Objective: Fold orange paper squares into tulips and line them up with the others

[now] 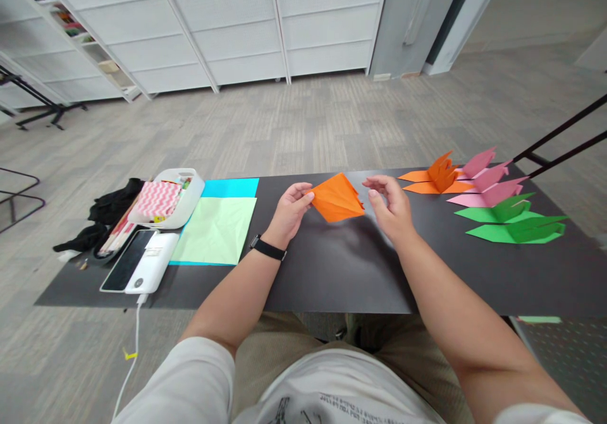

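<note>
A folded piece of orange paper point(337, 199), roughly diamond-shaped with creases across it, is held above the dark table. My left hand point(290, 209) pinches its left corner between thumb and fingers. Close to the paper's right edge is my right hand point(389, 204), its thumb and fingers apart and curved, with a small gap to the paper. To the right of that hand stand folded paper figures with pointed ends: orange ones point(442, 174), pink ones point(493, 184) and green ones point(516, 222).
Light green paper sheets point(220, 229) lie over blue sheets point(232, 187) on the left. Beyond them are a white basket point(193, 195), a phone point(128, 261) and a white power bank point(150, 265) with a cable. The black tabletop point(327, 278) ends just before my lap.
</note>
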Action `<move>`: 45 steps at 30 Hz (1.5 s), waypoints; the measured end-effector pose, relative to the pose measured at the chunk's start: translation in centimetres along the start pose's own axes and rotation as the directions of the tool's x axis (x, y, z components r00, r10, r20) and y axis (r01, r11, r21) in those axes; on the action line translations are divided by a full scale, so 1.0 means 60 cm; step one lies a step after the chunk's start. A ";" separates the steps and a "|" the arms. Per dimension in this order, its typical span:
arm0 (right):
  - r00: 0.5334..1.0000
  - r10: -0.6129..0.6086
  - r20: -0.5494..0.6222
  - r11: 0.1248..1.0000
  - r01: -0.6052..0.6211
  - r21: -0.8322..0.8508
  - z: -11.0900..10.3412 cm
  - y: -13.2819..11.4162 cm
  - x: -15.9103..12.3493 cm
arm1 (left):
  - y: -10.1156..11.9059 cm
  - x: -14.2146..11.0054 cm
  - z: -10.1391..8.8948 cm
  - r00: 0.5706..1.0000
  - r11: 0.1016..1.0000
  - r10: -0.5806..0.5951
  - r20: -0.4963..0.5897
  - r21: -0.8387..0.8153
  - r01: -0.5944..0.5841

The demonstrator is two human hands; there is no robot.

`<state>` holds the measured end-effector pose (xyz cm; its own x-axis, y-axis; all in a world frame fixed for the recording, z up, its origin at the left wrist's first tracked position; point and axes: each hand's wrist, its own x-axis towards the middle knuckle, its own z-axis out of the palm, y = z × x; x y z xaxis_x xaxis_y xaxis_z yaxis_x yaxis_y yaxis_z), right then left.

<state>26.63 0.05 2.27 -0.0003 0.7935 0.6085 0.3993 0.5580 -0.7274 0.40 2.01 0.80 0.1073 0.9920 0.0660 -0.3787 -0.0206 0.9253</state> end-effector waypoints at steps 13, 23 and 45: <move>0.928 -0.279 0.247 0.918 0.334 -0.216 0.010 -0.038 -0.003 | 0.039 -0.050 0.030 0.683 0.299 0.603 0.411 0.678 -0.672; 0.941 0.200 0.274 0.977 -0.211 0.012 0.007 -0.032 0.003 | 0.018 -0.038 0.023 0.896 0.722 0.367 0.250 0.531 -0.444; 0.869 0.197 0.454 0.839 0.090 -0.536 0.049 0.044 -0.026 | -0.031 -0.017 0.019 0.924 0.292 0.105 0.368 0.877 -0.382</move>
<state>24.99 0.99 -1.53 -0.3380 0.9097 0.2414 0.8267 0.4095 -0.3859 2.06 0.92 -0.59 0.3981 0.8685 0.2953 0.6541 -0.4944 0.5725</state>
